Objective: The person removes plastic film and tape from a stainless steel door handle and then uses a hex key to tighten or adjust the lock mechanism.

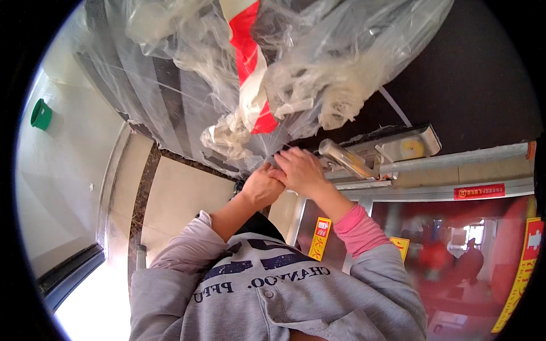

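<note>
A: What sits at the centre of things?

B: A sheet of clear plastic film, crumpled and bunched, hanging over a dark striped surface in the upper half of the view. Its lower edge gathers into a wrinkled knot right above the hands.

A: And the hands?

B: The left hand and the right hand are pressed together at that lower edge, touching each other. The fingers of the right hand are curled and pinching at the film; the left hand's fingers are clenched too, but the right hand covers them, so I cannot tell whether they grasp the film.

A: Anything caught up in the plastic?

B: A red and white striped tape runs down through the folds and ends just above the left hand.

A: What lies beside the hands?

B: Just to the right, a shiny metal door handle juts out at a tilt, fixed to a metal lock plate. A pale metal frame bar runs off to the right from there.

A: Further out?

B: Below the bar, glass with a red blurred reflection, carrying a red sticker and yellow stickers. The person wears a grey hooded top with a pink cuff showing at the right wrist. Far left, a small green object sits on a pale wall.
</note>
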Demonstrator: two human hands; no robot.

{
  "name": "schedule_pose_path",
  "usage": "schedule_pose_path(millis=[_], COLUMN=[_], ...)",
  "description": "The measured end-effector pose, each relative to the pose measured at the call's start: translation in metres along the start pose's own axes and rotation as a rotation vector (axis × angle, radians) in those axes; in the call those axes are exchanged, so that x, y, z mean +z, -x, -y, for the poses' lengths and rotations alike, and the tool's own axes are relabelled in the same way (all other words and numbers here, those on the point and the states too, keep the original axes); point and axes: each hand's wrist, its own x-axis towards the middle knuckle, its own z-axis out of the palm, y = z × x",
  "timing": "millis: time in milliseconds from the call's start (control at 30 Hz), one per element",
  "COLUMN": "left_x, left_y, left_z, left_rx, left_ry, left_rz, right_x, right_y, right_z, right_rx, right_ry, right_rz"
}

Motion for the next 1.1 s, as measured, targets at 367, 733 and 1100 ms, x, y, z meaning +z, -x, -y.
schedule_pose_path(millis=[367,733,1100], left_x=[-0.007,-0.014,-0.019], left_y=[-0.006,0.002,0.055], left_z=[0.011,-0.006,-0.061], left_rx=[-0.005,-0.223,0.051], left_ry=[0.051,0.097,0.413], left_rz=[0.009,0.095,0.408], right_x=[-0.014,0.006,0.043], right_y=[-0.007,-0.005,0.137], right_z=[-0.013,-0.027,0.023], right_rx=[-0.059,-0.218,0.074], right_ry=[0.486,0.407,-0.108], right_rz=[0.454,0.256,0.465])
